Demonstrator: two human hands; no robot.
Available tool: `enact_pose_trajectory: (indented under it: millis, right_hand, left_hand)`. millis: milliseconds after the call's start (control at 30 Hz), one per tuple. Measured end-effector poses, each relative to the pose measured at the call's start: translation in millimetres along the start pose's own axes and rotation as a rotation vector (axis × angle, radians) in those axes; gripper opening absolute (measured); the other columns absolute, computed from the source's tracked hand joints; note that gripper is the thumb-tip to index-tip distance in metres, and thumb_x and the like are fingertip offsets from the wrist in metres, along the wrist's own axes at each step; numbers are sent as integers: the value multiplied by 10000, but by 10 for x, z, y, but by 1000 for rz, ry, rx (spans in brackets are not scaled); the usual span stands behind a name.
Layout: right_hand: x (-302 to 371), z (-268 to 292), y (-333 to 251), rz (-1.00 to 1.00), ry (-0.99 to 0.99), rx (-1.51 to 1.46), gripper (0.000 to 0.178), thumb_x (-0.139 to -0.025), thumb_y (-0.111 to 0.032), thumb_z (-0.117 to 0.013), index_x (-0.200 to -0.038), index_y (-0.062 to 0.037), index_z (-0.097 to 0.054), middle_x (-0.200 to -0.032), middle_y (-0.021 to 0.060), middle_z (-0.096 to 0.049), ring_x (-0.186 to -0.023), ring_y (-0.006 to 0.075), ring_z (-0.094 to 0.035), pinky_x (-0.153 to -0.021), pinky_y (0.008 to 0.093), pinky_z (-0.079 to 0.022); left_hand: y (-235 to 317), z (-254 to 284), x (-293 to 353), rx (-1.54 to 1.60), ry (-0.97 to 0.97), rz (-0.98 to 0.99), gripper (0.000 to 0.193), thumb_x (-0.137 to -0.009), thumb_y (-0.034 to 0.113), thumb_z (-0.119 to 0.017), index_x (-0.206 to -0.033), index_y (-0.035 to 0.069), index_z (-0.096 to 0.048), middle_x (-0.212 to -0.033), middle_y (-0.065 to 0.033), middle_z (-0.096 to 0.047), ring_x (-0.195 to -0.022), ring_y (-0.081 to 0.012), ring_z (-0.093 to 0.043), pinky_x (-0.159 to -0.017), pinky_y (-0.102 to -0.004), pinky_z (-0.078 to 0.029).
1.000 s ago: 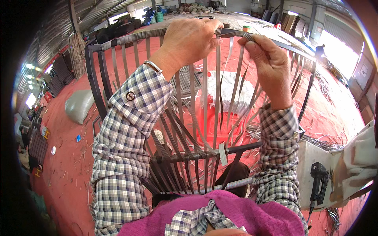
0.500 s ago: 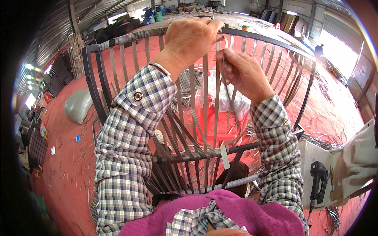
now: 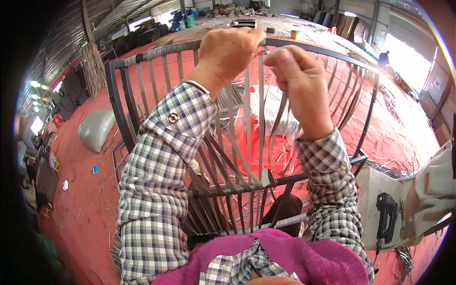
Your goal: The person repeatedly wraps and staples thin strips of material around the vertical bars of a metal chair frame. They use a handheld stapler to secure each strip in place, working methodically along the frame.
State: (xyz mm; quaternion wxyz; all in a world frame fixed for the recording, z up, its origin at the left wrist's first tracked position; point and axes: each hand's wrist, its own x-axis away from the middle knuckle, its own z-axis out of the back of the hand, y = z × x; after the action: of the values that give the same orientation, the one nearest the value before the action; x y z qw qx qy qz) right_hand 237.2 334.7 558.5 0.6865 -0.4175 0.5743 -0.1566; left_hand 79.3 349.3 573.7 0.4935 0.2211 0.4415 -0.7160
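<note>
In front of me stands a black metal frame (image 3: 118, 102), a chair back or similar, strung with several upright grey strips. The left part of its top rail carries a tight grey wrapping (image 3: 176, 48); black metal shows on the right part. My left hand (image 3: 227, 51) is closed over the rail near its middle, its fingertips partly hidden behind it. Just to the right, my right hand (image 3: 304, 78) is closed in a pinch on a flat grey strip (image 3: 281, 111), which is pulled from the rail and trails below the hand. Motion blurs the fingertips.
Lower strips wrap a crossbar (image 3: 221, 191) near my lap. A black staple-gun-like tool (image 3: 386, 216) lies on a pale surface at right. Beyond the frame are white plastic sheeting (image 3: 270, 107) and a red stool-like object (image 3: 259, 147). A filled sack (image 3: 96, 129) sits at left on the red floor.
My right hand has swung up and slightly right, drawing the strip tauter; its loop above the fingers is gone. My left hand stays at the rail. The view has shifted slightly.
</note>
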Motion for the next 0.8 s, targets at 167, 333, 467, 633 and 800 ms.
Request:
enact_pose_trajectory:
  millis: [167, 333, 467, 633, 800]
  right_hand:
    - [-681, 248, -19, 405, -81, 198, 266, -931, -233, -521, -906, -17, -673, -664, -4, -587, -569, 33, -466, -495, 201, -341]
    - [-1710, 302, 541, 5, -503, 839, 272, -845, -264, -614, -822, 0, -675, -668, 106, -637, -610, 169, -562, -572, 325, -451]
    - [-1086, 346, 336, 594, -92, 1014, 283, -898, -267, -544, -872, -21, -682, -681, 53, -621, -615, 125, -543, -567, 298, -430]
    - [167, 201, 335, 105, -176, 372, 224, -875, -90, -486, -1041, -20, -619, -807, 169, -658, -763, 305, -650, -672, 382, -509]
    - [-31, -58, 1048, 79, 5, 428, 354, -860, -61, -452, -1200, 38, -469, -803, 188, -631, -784, 385, -607, -713, 430, -476]
  left_hand:
    - [86, 48, -19, 104, 157, 49, 328, -761, 362, -669, -984, 131, -604, -822, -50, -671, -724, -235, -647, -600, -340, -490]
    - [105, 66, 1, 187, 219, 72, 323, -746, 351, -692, -1030, 201, -655, -880, -27, -685, -737, -226, -655, -624, -323, -488]
    - [39, -19, 43, 293, 155, 173, 214, -796, 378, -624, -941, 235, -690, -725, -40, -667, -655, -240, -641, -583, -380, -471]
    - [38, -106, 22, 246, 6, 223, 226, -804, 372, -589, -953, 241, -697, -783, -56, -678, -703, -257, -653, -601, -388, -500]
    - [25, -60, -68, 236, -151, 247, 353, -823, 422, -587, -1037, 156, -677, -855, -93, -677, -798, -283, -651, -671, -390, -505]
